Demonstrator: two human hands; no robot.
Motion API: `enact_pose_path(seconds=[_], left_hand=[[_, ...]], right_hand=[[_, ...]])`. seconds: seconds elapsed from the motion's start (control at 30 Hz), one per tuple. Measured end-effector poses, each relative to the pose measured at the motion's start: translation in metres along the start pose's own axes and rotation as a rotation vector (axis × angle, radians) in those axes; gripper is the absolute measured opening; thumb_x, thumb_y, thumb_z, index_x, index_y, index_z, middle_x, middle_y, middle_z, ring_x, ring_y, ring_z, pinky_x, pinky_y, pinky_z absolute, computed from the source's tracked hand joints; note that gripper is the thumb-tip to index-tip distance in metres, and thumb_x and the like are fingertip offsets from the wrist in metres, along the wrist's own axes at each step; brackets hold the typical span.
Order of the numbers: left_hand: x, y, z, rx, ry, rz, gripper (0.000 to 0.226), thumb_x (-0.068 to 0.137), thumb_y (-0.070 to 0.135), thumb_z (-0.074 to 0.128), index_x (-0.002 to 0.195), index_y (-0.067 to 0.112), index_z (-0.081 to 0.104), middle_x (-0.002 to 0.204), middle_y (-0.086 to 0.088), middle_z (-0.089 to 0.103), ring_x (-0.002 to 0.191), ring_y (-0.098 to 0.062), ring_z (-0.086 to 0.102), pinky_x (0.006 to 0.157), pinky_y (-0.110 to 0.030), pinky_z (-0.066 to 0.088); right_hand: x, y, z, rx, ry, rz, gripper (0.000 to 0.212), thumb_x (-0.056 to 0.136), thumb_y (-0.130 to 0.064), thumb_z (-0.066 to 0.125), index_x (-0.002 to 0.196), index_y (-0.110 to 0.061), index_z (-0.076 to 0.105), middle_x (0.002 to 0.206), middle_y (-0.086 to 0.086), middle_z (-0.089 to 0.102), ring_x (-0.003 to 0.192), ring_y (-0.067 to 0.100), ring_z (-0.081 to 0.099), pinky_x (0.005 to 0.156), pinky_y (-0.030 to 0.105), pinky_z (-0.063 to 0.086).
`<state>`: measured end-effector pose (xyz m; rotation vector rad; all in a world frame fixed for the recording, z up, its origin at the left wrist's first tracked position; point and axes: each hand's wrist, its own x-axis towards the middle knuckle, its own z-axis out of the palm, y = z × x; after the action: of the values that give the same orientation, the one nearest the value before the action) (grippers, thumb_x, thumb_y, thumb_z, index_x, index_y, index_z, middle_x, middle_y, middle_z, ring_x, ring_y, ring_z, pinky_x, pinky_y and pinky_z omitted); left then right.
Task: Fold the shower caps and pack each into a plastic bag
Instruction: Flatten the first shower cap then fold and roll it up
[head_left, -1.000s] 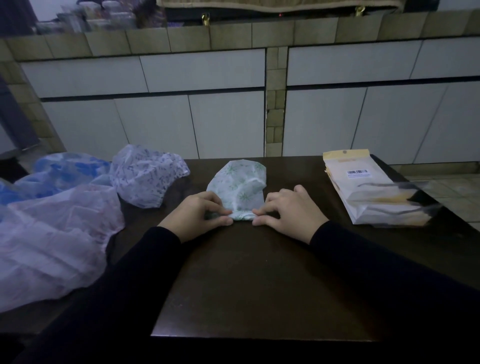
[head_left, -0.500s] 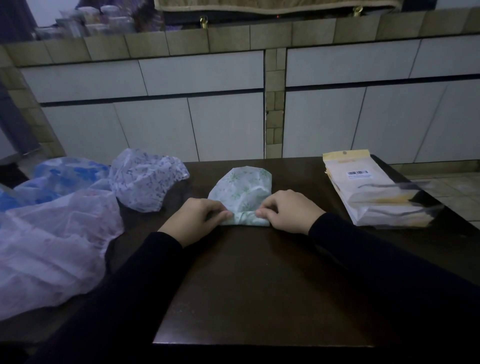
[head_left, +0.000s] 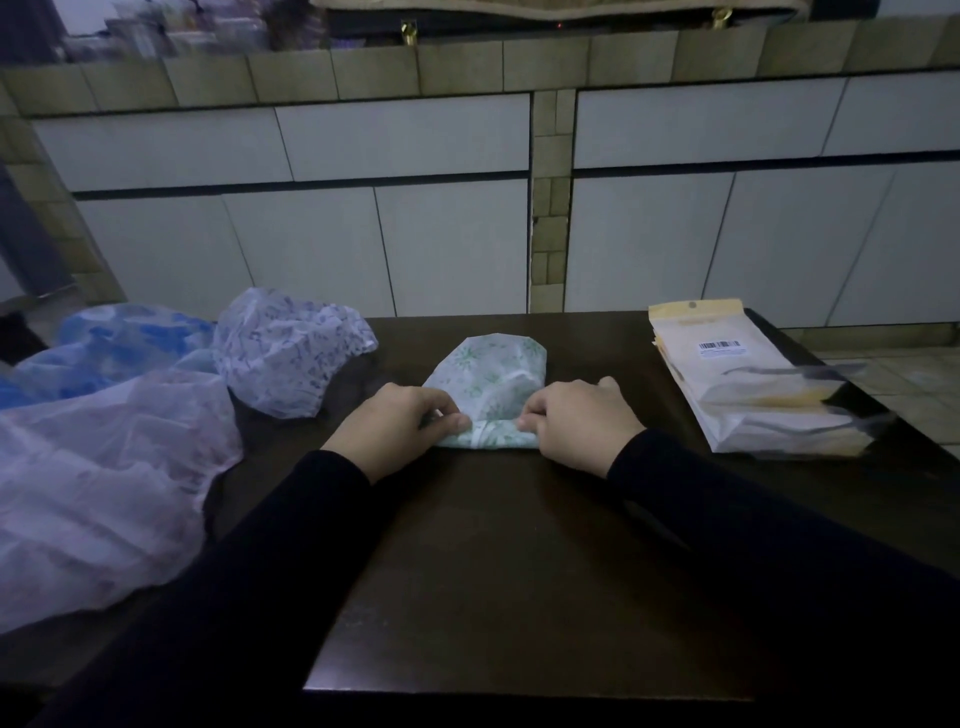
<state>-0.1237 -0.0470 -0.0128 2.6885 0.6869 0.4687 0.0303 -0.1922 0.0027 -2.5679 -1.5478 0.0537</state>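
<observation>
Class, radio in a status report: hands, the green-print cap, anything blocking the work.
Left hand and right hand both pinch the green-print shower cap's near edge, rolled on the table. Bag stack at right, untouched. Nothing blocking.

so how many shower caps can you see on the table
4: a green cap at centre, pinched by both hands; a purple-print cap left of it; a blue cap far left; a pale cap nearest, left. More may lie hidden beneath.

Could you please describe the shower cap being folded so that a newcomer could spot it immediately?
On the dark wooden table, both hands pinch the thin white plastic shower cap with green print. Unlike the loose blue-patterned caps at the left, it is folded narrow.
</observation>
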Motion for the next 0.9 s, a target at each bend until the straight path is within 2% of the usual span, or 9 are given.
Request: enact_pose_path(seconds=[0.13, 0.2, 0.3, 0.4, 0.53, 0.6, 0.7, 0.9], left_hand=[[-0.003, 0.000, 0.001, 0.011, 0.044, 0.033, 0.017, 0.084, 0.052, 0.064, 0.086, 0.035, 0.062, 0.082, 0.009, 0.062, 0.076, -0.006, 0.059, 0.074, -0.031, 0.052], [-0.006, 0.000, 0.004, 0.058, 0.160, 0.157, 0.017, 0.083, 0.046, 0.069, 0.084, 0.031, 0.060, 0.084, 0.010, 0.057, 0.073, -0.006, 0.056, 0.069, -0.029, 0.051], [-0.005, 0.001, 0.008, 0.181, 0.315, 0.374, 0.016, 0.077, 0.030, 0.079, 0.077, 0.017, 0.069, 0.089, 0.002, 0.058, 0.078, -0.016, 0.056, 0.064, -0.029, 0.049], [-0.003, -0.004, 0.009, 0.161, 0.292, 0.444, 0.015, 0.079, 0.031, 0.076, 0.080, 0.016, 0.076, 0.083, 0.004, 0.059, 0.077, -0.013, 0.053, 0.066, -0.028, 0.049], [-0.006, -0.017, 0.005, -0.033, 0.123, 0.303, 0.038, 0.078, 0.054, 0.063, 0.097, 0.024, 0.078, 0.091, 0.016, 0.060, 0.083, 0.003, 0.058, 0.077, -0.014, 0.045], [-0.006, -0.021, 0.003, -0.061, 0.056, 0.264, 0.042, 0.074, 0.054, 0.067, 0.104, 0.025, 0.076, 0.097, 0.019, 0.062, 0.086, 0.007, 0.059, 0.076, -0.010, 0.041], [-0.006, -0.023, 0.002, -0.083, 0.020, 0.235, 0.044, 0.073, 0.051, 0.068, 0.106, 0.024, 0.075, 0.101, 0.017, 0.064, 0.090, 0.008, 0.059, 0.075, -0.005, 0.040], [-0.010, -0.019, 0.001, -0.090, 0.009, 0.199, 0.039, 0.076, 0.050, 0.066, 0.105, 0.027, 0.075, 0.101, 0.020, 0.063, 0.092, 0.005, 0.060, 0.078, -0.009, 0.043]], right_hand=[[-0.009, 0.005, 0.004, -0.098, 0.173, -0.105, 0.027, 0.098, -0.045, 0.042, 0.112, -0.036, 0.064, 0.105, -0.011, 0.064, 0.098, 0.014, 0.052, 0.095, 0.041, 0.031], [-0.015, 0.010, 0.012, -0.106, 0.311, -0.194, 0.026, 0.097, -0.044, 0.045, 0.110, -0.036, 0.065, 0.105, -0.013, 0.062, 0.096, 0.013, 0.050, 0.088, 0.037, 0.033], [-0.018, 0.013, 0.018, -0.111, 0.459, -0.331, 0.017, 0.094, -0.037, 0.055, 0.102, -0.032, 0.070, 0.095, -0.011, 0.061, 0.086, 0.015, 0.052, 0.075, 0.033, 0.030], [-0.021, 0.011, 0.011, -0.121, 0.360, -0.346, 0.024, 0.097, -0.038, 0.048, 0.110, -0.033, 0.068, 0.105, -0.012, 0.063, 0.092, 0.013, 0.051, 0.081, 0.033, 0.026], [-0.021, 0.013, 0.009, -0.093, 0.238, -0.268, 0.040, 0.093, -0.058, 0.042, 0.121, -0.038, 0.062, 0.118, -0.016, 0.060, 0.105, 0.008, 0.050, 0.093, 0.034, 0.027], [-0.021, 0.014, 0.008, -0.078, 0.195, -0.235, 0.046, 0.088, -0.065, 0.044, 0.121, -0.040, 0.062, 0.117, -0.017, 0.060, 0.106, 0.007, 0.050, 0.095, 0.035, 0.028], [-0.019, 0.016, 0.007, -0.081, 0.187, -0.221, 0.046, 0.088, -0.066, 0.043, 0.122, -0.041, 0.062, 0.110, -0.015, 0.060, 0.102, 0.007, 0.050, 0.093, 0.035, 0.028], [-0.020, 0.019, 0.006, -0.039, 0.215, -0.286, 0.042, 0.091, -0.060, 0.044, 0.120, -0.038, 0.064, 0.103, -0.014, 0.061, 0.095, 0.005, 0.053, 0.090, 0.030, 0.027]])
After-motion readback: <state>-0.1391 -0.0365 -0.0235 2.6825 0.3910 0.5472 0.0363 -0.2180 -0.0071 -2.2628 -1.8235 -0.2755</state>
